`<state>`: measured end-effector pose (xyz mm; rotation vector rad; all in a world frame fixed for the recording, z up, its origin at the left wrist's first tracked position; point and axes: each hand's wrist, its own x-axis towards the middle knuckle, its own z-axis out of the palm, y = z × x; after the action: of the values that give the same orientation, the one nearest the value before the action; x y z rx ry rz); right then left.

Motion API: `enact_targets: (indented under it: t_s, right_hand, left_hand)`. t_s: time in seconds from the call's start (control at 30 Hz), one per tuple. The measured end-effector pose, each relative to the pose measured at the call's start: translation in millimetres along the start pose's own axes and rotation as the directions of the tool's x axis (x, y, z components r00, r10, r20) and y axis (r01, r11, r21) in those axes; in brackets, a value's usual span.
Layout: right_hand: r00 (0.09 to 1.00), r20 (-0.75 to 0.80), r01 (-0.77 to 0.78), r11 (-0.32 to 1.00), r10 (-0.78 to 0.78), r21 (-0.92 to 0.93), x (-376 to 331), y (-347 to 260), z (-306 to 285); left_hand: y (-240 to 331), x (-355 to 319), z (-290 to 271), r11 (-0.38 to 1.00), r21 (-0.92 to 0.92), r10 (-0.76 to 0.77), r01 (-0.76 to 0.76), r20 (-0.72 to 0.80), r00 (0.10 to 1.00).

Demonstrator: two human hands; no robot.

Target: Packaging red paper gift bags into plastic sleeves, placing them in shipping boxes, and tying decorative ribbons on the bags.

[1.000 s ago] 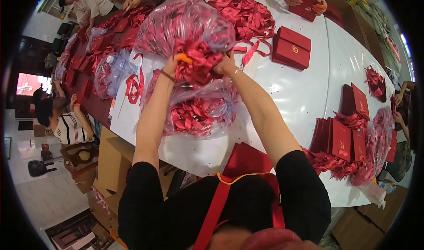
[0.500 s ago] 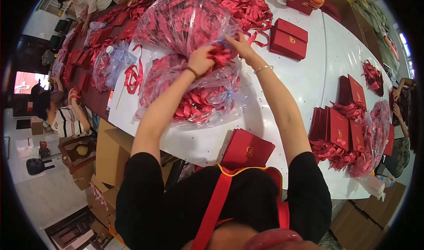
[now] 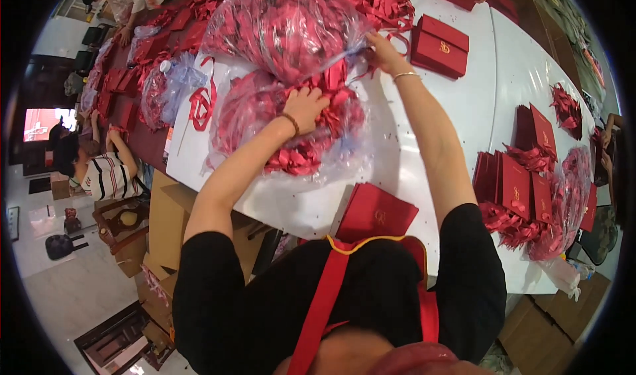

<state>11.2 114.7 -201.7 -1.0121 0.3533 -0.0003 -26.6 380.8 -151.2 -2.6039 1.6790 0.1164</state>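
A big clear plastic bag (image 3: 278, 30) stuffed with red ribbons lies toward the far side of the white table, its mouth turned to the right. My right hand (image 3: 386, 53) pinches the rim of that mouth. Red ribbons (image 3: 334, 77) spill out between it and a second clear bag (image 3: 242, 113), nearer to me and also full of ribbons. On top of this nearer bag's ribbons rests my left hand (image 3: 306, 108), fingers spread and pressing down. Its fingertips sink partly among the ribbons.
Red folded gift bags (image 3: 376, 213) lie at the near table edge, and a red gift bag stack (image 3: 440, 46) sits far right. More bags and ribbons (image 3: 513, 189) cover the right side. Loose ribbon (image 3: 201, 107) lies left. Co-workers sit around; cardboard boxes (image 3: 162, 222) stand below left.
My left hand has moved down from the far bag's mouth onto the nearer bag's ribbons. My right hand has shifted right and farther away with the bag's rim. Ribbons now spill between the bags.
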Motion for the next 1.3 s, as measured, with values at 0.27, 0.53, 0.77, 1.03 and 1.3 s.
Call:
enact_targets:
  t_s: [0.27, 0.53, 0.77, 1.03, 1.3]
  right_hand:
    - [0.993, -0.006, -0.088, 0.698, 0.12, -0.711, -222.3, -56.9, -22.8]
    - [0.901, -0.433, -0.232, 0.846, 0.002, -0.479, -395.9, 35.4, -57.9]
    - [0.814, -0.56, -0.291, 0.943, 0.156, -0.16, -440.7, 92.0, 10.2]
    - [0.887, -0.455, 0.017, 0.99, -0.079, -0.14, -419.0, 108.5, 7.3]
    - [0.884, -0.461, 0.001, 0.989, -0.071, -0.15, -420.0, 86.6, -3.7]
  left_hand:
    - [11.8, -8.4, -41.6, 0.997, -0.069, -0.025, 0.043, 0.254, 0.967]
    - [110.6, -88.6, -73.1, 0.492, -0.868, -0.263, 0.066, -0.075, 0.962]
    - [197.3, -130.6, 28.6, 0.192, -0.91, -0.337, 0.369, 0.292, 0.895]
    - [227.0, -108.6, 62.9, 0.077, -0.967, -0.446, 0.245, 0.186, 0.875]
    - [236.3, -101.3, 63.2, 0.356, -0.832, -0.35, 0.426, 0.304, 0.886]
